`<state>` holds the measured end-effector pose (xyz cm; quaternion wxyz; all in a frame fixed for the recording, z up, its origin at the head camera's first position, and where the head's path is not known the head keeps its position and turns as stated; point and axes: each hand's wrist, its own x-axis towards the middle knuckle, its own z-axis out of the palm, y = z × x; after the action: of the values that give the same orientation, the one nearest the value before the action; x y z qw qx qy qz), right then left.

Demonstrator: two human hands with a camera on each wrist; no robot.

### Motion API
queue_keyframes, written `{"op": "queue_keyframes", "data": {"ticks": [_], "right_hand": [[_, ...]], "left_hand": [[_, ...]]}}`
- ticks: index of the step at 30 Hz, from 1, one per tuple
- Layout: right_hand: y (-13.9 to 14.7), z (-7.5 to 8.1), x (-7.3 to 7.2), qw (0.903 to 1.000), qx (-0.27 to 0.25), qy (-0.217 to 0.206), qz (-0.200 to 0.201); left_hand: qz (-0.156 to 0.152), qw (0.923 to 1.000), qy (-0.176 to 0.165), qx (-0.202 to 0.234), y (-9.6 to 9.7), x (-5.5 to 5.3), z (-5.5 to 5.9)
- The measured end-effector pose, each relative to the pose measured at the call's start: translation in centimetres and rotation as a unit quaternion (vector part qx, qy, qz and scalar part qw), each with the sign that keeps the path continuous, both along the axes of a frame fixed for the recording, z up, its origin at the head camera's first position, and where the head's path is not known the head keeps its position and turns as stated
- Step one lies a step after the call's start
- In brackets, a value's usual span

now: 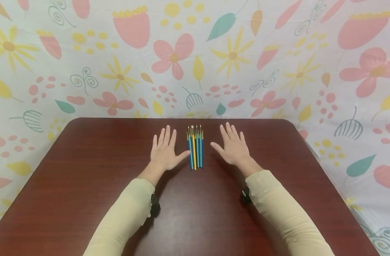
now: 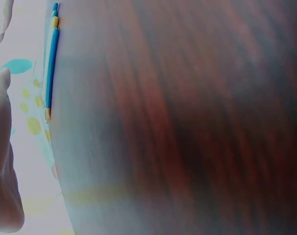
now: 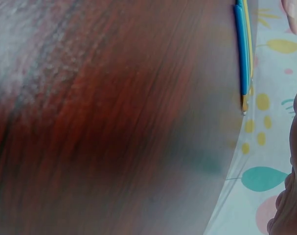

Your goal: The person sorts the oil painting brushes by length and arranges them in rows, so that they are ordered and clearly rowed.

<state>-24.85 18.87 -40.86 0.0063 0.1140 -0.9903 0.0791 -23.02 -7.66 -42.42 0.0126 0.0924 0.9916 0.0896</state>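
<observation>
Several paintbrushes (image 1: 194,153), mostly blue-handled with a yellow one among them, lie side by side on the dark reddish counter (image 1: 188,213), bristles pointing away from the person. Left of the brushes, the left hand (image 1: 164,153) is empty, fingers straight, its thumb reaching to their edge; whether it touches cannot be told. Right of the brushes and apart from them, the right hand (image 1: 234,147) is likewise empty, fingers extended. Beyond the brushes hangs a flower-patterned cloth (image 1: 174,58).

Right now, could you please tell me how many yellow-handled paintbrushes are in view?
1: the yellow-handled paintbrush lies mid-row among blue-handled paintbrushes, between the left hand and right hand. Another could be hidden underneath.
</observation>
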Motion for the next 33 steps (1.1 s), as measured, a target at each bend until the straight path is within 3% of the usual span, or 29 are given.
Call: {"op": "queue_keyframes", "data": {"ticks": [14,24,29,33], "right_hand": [[-0.5,-0.6,-0.6,0.9999,-0.007,-0.003,-0.014],[-1.7,-0.9,-1.0,0.9989,-0.036,-0.024,-0.019],[-2.2,-1.2,-1.3,0.9932,-0.104,-0.049,-0.020],[-2.6,-1.2,-1.2,0.9794,-0.186,-0.074,-0.030]], "left_hand": [[0.007,0.9999,0.000,0.011,-0.4,-0.4,-0.1],[0.015,0.9985,0.002,0.052,-0.3,-1.0,-0.6],[0.024,0.9972,-0.009,0.071,0.3,-1.1,-0.5],[0.028,0.9948,-0.017,0.097,0.7,-1.1,-0.7]]}}
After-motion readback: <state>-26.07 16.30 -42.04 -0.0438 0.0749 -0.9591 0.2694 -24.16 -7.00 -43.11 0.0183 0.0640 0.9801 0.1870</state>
